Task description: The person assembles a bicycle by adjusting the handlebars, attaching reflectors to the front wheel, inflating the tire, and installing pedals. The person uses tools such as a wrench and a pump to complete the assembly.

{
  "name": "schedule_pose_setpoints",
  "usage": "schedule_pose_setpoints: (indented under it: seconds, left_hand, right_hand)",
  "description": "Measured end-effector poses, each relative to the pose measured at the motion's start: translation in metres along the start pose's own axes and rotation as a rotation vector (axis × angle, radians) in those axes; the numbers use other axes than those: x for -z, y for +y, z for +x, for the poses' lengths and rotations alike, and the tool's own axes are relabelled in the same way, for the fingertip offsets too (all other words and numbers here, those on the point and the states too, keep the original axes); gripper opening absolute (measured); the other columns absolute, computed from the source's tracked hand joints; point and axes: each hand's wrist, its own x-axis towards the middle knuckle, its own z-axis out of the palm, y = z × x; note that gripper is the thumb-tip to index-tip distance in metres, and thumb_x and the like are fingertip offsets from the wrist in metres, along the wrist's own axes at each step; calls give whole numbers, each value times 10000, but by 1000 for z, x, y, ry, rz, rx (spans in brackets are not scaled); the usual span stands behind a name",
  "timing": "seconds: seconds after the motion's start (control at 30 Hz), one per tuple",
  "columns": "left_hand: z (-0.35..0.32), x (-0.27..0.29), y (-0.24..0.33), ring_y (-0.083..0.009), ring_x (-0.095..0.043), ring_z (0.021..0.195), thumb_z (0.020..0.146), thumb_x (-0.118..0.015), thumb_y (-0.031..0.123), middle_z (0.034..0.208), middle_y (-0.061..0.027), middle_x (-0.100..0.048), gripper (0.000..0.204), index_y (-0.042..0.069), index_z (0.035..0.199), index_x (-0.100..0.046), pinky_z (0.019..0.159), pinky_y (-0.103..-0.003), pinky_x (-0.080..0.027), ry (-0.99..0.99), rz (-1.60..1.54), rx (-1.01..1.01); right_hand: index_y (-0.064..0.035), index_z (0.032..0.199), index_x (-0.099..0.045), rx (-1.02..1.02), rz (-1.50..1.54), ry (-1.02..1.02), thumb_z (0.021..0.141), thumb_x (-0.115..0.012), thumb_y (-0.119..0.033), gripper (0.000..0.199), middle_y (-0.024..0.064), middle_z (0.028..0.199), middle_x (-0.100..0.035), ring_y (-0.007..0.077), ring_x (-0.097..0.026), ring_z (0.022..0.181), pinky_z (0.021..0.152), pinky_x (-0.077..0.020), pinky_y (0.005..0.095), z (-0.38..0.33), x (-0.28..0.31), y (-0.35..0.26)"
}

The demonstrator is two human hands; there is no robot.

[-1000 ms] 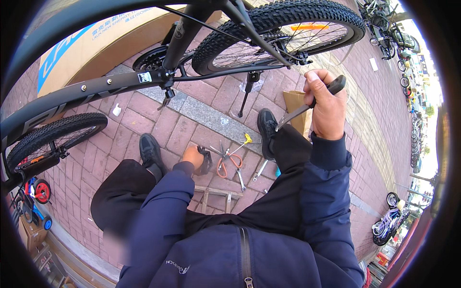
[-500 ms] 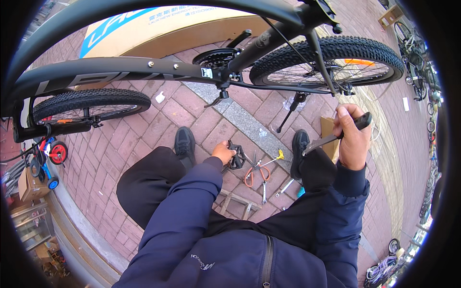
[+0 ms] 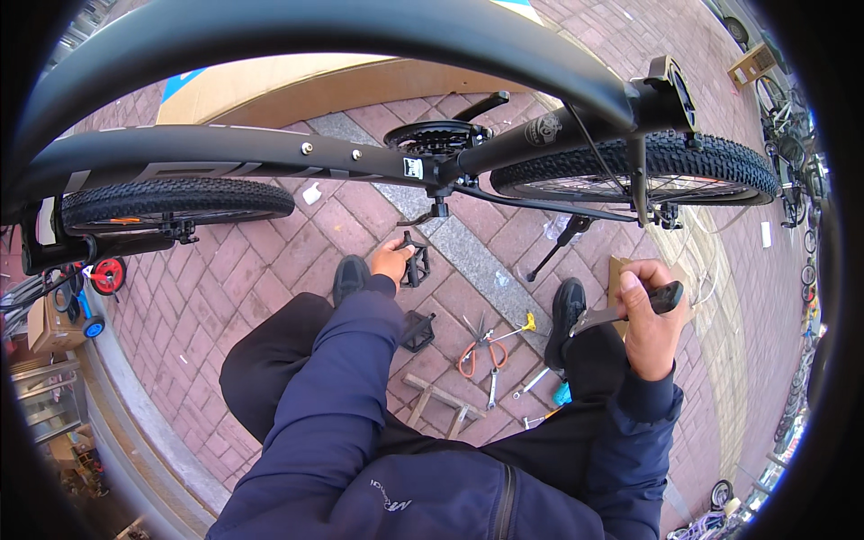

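Note:
My left hand [image 3: 390, 263] is closed on a black bicycle pedal [image 3: 417, 268], held just below the near crank arm [image 3: 416, 219] and apart from it. A second black pedal [image 3: 418, 331] lies on the bricks below that hand. In my right hand [image 3: 652, 326] is a flat metal wrench [image 3: 596, 317] with a black handle, its head pointing left over my knee. Ahead of both hands stretches the dark bicycle frame [image 3: 243, 155], with its chainring [image 3: 427, 137] on the far side.
Between my feet lie orange-handled scissors [image 3: 483, 346], a yellow-ended tool [image 3: 528, 322], a combination wrench [image 3: 492, 389] and a small wooden stool [image 3: 441, 396]. The kickstand [image 3: 560, 247] points down near my right shoe. A large cardboard box [image 3: 333, 94] lies behind the bicycle.
My left hand has lifted a pedal forward toward the crank, exposing the other pedal on the ground. My right hand is slightly lower and nearer, still holding the wrench. The view has shifted.

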Motion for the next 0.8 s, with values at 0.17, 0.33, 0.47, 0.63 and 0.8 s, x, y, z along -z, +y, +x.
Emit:
schedule_pose_setpoints:
  seconds: [0.17, 0.33, 0.47, 0.63, 0.8]
  left_hand:
    - [4, 3, 15, -113, -604, 784, 922, -694, 78, 988, -33, -690, 396, 3, 1302, -613, 701, -276, -476, -9, 34, -24]
    - [3, 11, 24, -146, -652, 820, 907, -692, 33, 1013, -92, -704, 395, -64, 1280, -610, 724, -289, -531, 17, 52, -9]
    - [0, 19, 24, -132, -612, 815, 921, -696, 98, 972, -41, -691, 381, -7, 1282, -631, 733, -294, -465, -18, 23, -1]
    - [-13, 51, 42, -137, -623, 759, 897, -715, 67, 938, -51, -700, 343, -21, 1226, -671, 675, -295, -492, 101, 82, -88]
    - [-71, 92, 104, -141, -664, 803, 854, -738, 33, 940, -104, -729, 323, -91, 1149, -689, 702, -277, -526, 114, 243, -169]
  right_hand:
    - [-13, 919, -641, -5, -22, 4, 954, -696, -200, 197, -25, 771, -577, 51, -492, 679, 601, -382, 214, 2, -1, 0]
    - [-9, 931, -644, -54, 16, -23, 954, -696, -188, 189, -26, 778, -579, 61, -496, 699, 628, -395, 227, 2, -4, 1]
    - [-1, 925, -649, -24, -42, -26, 944, -693, -156, 162, -20, 778, -589, 70, -510, 705, 646, -420, 239, 3, -7, 3]
    - [0, 900, -659, -12, -98, -46, 918, -695, -123, 129, -13, 773, -608, 73, -528, 710, 663, -443, 244, 1, -14, -5]
    - [15, 903, -663, 92, -100, -109, 916, -690, -158, 175, 22, 709, -628, 88, -550, 658, 630, -466, 266, 1, -29, -15]
